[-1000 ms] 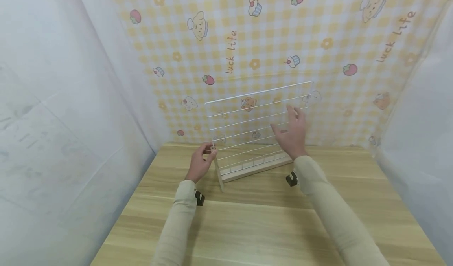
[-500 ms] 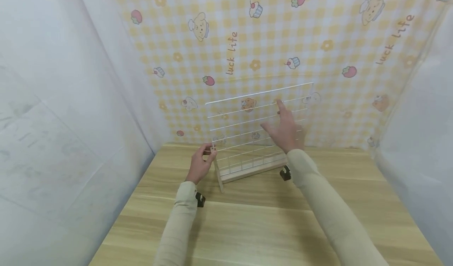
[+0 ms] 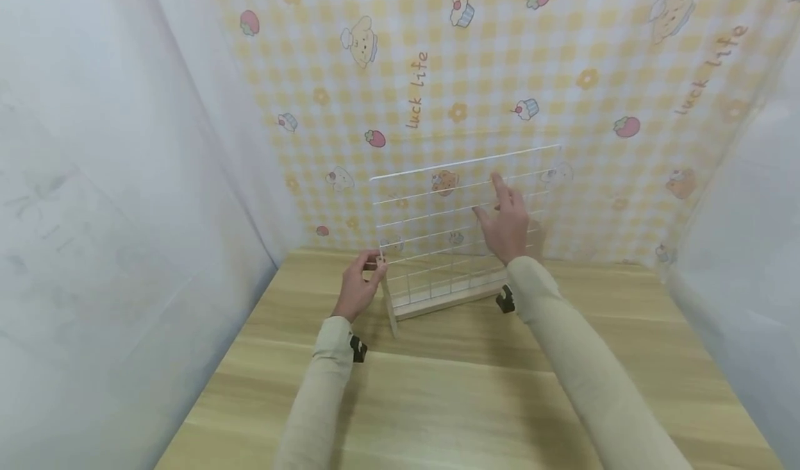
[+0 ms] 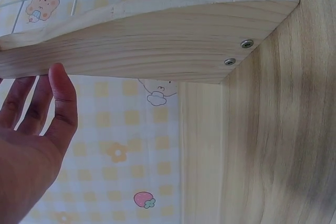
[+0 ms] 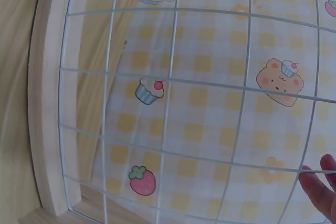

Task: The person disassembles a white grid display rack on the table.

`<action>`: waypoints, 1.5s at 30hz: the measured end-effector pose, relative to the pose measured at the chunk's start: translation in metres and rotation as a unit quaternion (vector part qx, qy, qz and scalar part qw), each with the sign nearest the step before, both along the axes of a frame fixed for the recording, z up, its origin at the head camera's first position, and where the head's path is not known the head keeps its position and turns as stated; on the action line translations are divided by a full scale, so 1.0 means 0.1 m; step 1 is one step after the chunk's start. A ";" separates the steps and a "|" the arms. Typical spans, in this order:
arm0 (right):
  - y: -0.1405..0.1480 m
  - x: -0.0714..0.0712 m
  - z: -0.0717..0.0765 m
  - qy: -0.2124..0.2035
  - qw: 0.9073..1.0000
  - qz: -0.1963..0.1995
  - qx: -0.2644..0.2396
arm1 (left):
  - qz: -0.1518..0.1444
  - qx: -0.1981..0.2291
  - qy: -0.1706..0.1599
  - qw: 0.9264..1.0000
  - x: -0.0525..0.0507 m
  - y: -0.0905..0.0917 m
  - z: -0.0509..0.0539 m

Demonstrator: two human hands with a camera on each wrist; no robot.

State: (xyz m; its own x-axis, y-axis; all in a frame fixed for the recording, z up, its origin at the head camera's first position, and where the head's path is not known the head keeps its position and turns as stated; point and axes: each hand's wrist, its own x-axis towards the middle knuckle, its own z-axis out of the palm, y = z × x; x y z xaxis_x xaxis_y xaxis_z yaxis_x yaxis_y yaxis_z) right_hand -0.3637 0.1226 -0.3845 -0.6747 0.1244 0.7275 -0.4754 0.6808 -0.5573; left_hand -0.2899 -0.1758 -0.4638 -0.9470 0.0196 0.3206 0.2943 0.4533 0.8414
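Your left hand (image 3: pixel 359 289) pinches the wooden side panel (image 4: pixel 157 40) between thumb and fingers. Rightward, the white wire grid (image 3: pixel 465 162) rises from its wooden base rail (image 3: pixel 450 301) on the table (image 3: pixel 437 400). Your right hand (image 3: pixel 507 227), well apart from the left, spreads its fingers at the grid; contact I cannot tell.

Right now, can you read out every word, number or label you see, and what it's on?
"luck life": yellow checked backdrop, above the wire grid.
"luck life": same backdrop, towards its right edge.
Faint marks on the left white sheet: too pale to make out.
Pale marks on the black wrist pieces: too small to read.
Wire grid and wooden stand: none visible.
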 end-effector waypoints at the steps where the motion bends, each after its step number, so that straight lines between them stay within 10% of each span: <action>1: 0.00 0.00 0.03 0.005 1.000 0.000 0.008 | 0.002 -0.002 0.004 1.000 -0.01 0.00 0.01; 31: 0.24 0.22 1.41 0.138 0.990 -0.022 0.000 | 0.004 0.001 -0.013 1.000 -0.02 0.04 0.00; 45: 0.71 0.59 1.54 0.132 0.989 -0.059 -0.033 | -0.001 0.000 -0.012 1.000 -0.02 0.02 -0.02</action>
State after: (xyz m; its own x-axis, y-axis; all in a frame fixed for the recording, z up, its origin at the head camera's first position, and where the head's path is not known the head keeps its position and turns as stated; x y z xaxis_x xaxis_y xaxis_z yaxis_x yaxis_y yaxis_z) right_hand -0.3050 0.1933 -0.2301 -0.4409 0.2445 0.8636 -0.5292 0.7063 -0.4701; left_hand -0.2922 -0.1739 -0.4657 -0.9546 0.0222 0.2972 0.2748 0.4519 0.8487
